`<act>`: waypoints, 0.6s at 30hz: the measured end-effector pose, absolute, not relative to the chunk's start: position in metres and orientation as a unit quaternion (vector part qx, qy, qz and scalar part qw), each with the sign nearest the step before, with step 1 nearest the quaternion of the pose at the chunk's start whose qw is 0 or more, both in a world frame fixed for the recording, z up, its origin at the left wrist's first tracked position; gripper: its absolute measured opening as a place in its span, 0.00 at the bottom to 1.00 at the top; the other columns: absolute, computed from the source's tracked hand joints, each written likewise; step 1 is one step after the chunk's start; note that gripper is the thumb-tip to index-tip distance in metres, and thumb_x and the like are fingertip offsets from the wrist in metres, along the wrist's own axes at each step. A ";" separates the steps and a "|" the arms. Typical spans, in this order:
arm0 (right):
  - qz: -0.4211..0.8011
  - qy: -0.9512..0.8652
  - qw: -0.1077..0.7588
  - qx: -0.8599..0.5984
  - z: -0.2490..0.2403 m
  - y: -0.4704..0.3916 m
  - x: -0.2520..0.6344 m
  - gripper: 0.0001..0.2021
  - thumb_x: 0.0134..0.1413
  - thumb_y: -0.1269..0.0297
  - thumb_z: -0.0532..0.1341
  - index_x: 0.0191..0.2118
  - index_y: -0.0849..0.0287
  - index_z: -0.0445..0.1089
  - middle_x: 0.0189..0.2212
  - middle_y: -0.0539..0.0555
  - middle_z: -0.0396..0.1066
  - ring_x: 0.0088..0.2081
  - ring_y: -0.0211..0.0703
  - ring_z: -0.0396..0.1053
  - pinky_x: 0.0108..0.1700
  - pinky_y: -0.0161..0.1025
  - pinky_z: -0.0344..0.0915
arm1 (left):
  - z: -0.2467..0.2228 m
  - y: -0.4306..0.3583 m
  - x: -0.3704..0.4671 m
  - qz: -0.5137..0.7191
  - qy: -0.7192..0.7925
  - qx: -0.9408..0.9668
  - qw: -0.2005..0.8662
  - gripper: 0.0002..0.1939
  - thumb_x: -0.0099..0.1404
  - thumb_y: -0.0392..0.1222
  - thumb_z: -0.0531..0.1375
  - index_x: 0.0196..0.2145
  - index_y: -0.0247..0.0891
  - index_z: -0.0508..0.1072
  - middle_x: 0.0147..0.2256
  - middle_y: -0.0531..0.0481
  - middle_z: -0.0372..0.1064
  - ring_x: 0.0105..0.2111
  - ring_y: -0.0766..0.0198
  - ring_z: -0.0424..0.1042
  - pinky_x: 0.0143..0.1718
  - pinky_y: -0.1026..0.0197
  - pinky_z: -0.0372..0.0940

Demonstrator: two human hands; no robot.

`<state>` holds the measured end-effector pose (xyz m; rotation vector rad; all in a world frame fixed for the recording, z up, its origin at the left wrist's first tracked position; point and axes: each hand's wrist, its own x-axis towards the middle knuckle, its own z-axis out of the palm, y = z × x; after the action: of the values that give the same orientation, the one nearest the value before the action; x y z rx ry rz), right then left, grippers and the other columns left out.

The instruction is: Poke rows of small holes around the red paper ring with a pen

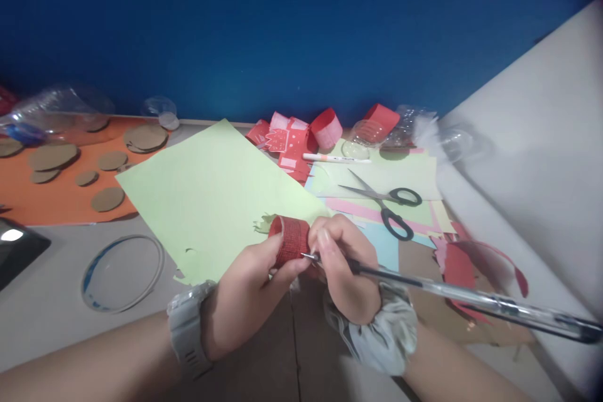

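My left hand [254,286] grips a red paper ring [296,240] between thumb and fingers; fine dark lines cover its outer side. In my right hand [346,264] is a clear-barrelled pen [452,294], its metal tip at the ring's lower front. Whether the tip touches the paper I cannot tell. The pen's dark end points to the lower right. Behind the ring lies a light green sheet [226,188] with a ragged, cut lower edge. A small jagged green scrap [264,223] shows just left of the ring.
Black-handled scissors [381,198] lie open on coloured paper at right, near a white marker [336,158]. Red paper pieces [294,144] sit by the blue wall. Cardboard discs [107,199] rest on an orange sheet [28,201]. A tape ring [123,273] is at left.
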<state>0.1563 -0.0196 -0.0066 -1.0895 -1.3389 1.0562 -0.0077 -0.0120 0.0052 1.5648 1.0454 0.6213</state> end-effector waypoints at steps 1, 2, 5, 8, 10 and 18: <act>0.450 -0.558 0.525 -0.459 -0.007 -0.019 0.156 0.16 0.70 0.57 0.56 0.29 0.55 0.61 0.24 0.47 0.60 0.21 0.35 0.54 0.22 0.36 0.52 | 0.005 -0.012 -0.007 0.257 0.439 0.665 0.547 0.09 0.74 0.46 0.54 0.38 0.38 0.67 0.33 0.50 0.72 0.33 0.60 0.70 0.39 0.59 0.64; 0.456 -0.553 0.523 -0.462 -0.006 -0.018 0.156 0.16 0.70 0.57 0.56 0.29 0.55 0.61 0.24 0.46 0.59 0.20 0.35 0.53 0.21 0.36 0.51 | 0.004 -0.012 -0.007 0.254 0.435 0.670 0.546 0.08 0.74 0.45 0.54 0.39 0.38 0.67 0.35 0.48 0.73 0.35 0.59 0.71 0.41 0.58 0.64; 0.478 -0.530 0.527 -0.460 -0.006 -0.017 0.155 0.16 0.70 0.56 0.56 0.29 0.55 0.61 0.21 0.44 0.58 0.17 0.33 0.53 0.19 0.35 0.51 | 0.002 -0.013 -0.006 0.253 0.424 0.681 0.541 0.07 0.74 0.43 0.53 0.42 0.37 0.67 0.39 0.46 0.73 0.39 0.56 0.72 0.46 0.56 0.65; 0.511 -0.508 0.532 -0.444 -0.006 -0.018 0.153 0.15 0.71 0.57 0.55 0.30 0.54 0.62 0.17 0.42 0.57 0.15 0.33 0.55 0.18 0.34 0.51 | 0.001 -0.013 -0.006 0.253 0.425 0.678 0.544 0.07 0.74 0.43 0.52 0.40 0.39 0.66 0.37 0.47 0.73 0.37 0.58 0.71 0.45 0.56 0.65; 0.519 -0.503 0.534 -0.438 -0.005 -0.018 0.152 0.15 0.72 0.57 0.55 0.31 0.54 0.62 0.15 0.41 0.56 0.14 0.33 0.55 0.17 0.33 0.50 | 0.002 -0.013 -0.006 0.247 0.430 0.672 0.550 0.08 0.75 0.43 0.52 0.38 0.39 0.65 0.36 0.47 0.72 0.37 0.58 0.70 0.44 0.56 0.65; 0.505 -0.543 0.500 -0.448 -0.002 -0.016 0.156 0.14 0.71 0.60 0.55 0.30 0.54 0.60 0.17 0.42 0.58 0.16 0.34 0.58 0.19 0.33 0.55 | 0.006 -0.012 -0.003 0.241 0.441 0.667 0.550 0.07 0.74 0.43 0.51 0.41 0.38 0.65 0.37 0.47 0.72 0.38 0.58 0.70 0.45 0.56 0.63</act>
<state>0.1562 -0.0162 -0.0021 -1.0828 -1.3133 1.2208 -0.0030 -0.0120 0.0059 1.5782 1.0427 0.5709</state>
